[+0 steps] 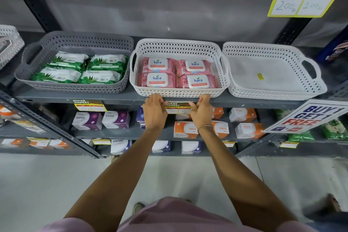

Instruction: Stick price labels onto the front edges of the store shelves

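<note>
A yellow and white price label [178,107] lies against the front edge of the grey shelf [120,98], just below the middle white basket [178,91]. My left hand [154,112] pinches the label's left end and my right hand [201,112] pinches its right end, thumbs on the label's face. Another label of the same kind [89,105] hangs on the same edge further left, under the grey basket [75,85].
The grey basket holds green wipe packs, the middle one pink kara packs [177,72]; a third white basket [273,90] at right holds nothing. A "Buy 1 Get 1 Free" sign [308,117] juts out at right. Lower shelves carry boxes and small labels.
</note>
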